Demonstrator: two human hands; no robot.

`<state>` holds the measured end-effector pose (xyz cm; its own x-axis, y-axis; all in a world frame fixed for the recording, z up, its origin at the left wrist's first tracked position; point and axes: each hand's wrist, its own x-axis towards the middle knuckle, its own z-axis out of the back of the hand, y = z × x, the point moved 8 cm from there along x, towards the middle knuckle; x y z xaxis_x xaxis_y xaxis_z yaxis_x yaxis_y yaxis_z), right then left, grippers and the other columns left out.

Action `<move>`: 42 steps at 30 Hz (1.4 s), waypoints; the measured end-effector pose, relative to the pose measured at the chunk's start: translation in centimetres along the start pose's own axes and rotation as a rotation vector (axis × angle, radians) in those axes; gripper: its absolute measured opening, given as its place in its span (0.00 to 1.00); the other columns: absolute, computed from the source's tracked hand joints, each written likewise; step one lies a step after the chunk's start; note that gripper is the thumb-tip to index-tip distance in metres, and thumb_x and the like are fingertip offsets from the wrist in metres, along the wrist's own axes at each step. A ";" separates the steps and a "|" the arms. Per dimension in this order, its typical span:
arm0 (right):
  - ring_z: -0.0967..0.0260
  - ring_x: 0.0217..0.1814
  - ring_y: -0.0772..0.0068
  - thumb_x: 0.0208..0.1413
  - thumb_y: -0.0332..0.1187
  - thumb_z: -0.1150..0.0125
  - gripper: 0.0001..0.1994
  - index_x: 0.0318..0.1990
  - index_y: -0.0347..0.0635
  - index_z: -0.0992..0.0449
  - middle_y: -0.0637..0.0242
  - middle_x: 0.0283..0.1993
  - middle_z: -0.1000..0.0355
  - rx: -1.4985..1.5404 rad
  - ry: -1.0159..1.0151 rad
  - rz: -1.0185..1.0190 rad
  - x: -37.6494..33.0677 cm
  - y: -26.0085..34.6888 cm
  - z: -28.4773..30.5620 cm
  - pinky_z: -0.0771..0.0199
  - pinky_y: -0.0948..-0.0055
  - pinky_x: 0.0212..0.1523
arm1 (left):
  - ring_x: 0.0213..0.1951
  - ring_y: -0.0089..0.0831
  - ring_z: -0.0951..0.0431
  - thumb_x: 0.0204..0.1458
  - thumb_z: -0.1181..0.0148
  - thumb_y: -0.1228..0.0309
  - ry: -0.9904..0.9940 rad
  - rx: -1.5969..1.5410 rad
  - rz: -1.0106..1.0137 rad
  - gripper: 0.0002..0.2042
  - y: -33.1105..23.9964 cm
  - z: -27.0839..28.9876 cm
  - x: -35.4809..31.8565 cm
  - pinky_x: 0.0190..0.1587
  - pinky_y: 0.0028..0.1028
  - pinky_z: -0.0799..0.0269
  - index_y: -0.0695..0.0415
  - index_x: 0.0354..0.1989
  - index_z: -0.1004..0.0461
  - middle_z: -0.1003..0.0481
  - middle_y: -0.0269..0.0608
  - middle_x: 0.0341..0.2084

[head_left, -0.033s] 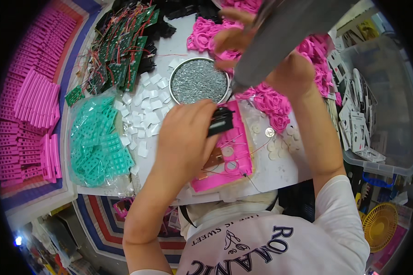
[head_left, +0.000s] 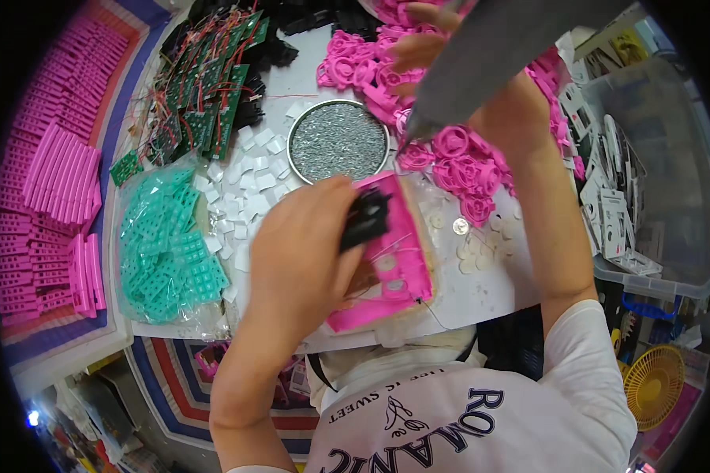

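Observation:
My left hand (head_left: 296, 240) is closed round a black plastic part (head_left: 365, 221), above the upper left of an open pink plastic housing (head_left: 414, 268). Thin wires and a pale disc show inside the housing; my hand covers its left side. My right hand (head_left: 517, 114) is wrapped round a grey electric screwdriver (head_left: 477, 75), which looms large and hides part of the palm. Its thin bit points down toward the pile, clear of the housing. Just beyond my left hand stands a round tin (head_left: 293, 154) full of small metal screws (head_left: 338, 142).
Green circuit boards (head_left: 205, 102) with red wires are heaped at the far left, near scattered white squares (head_left: 252, 189) and a bag of teal keypads (head_left: 162, 252). Pink rings (head_left: 461, 162) are piled far right, pale discs (head_left: 473, 252) nearer. A clear bin (head_left: 655, 158) borders the right.
The screwdriver tip has lifted slightly up and right, away from the housing's far end. My left hand and the black part have shifted a little left and nearer.

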<state>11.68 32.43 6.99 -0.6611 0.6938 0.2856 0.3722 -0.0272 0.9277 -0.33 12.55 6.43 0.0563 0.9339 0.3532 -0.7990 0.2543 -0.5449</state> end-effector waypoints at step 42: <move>0.27 0.32 0.58 0.46 0.28 0.29 0.10 0.36 0.42 0.23 0.64 0.31 0.27 -1.173 0.178 0.151 -14.9 -3.4 -7.4 0.32 0.63 0.32 | 0.48 0.35 0.22 0.55 0.33 0.77 0.055 -0.336 0.422 0.18 -0.8 -6.6 -7.8 0.44 0.35 0.22 0.61 0.53 0.30 0.29 0.48 0.51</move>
<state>15.47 16.86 1.38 -0.7772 0.5203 0.3539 -0.3067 -0.8043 0.5090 3.85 6.73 -0.88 -0.1897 0.9817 0.0154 -0.5239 -0.0879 -0.8472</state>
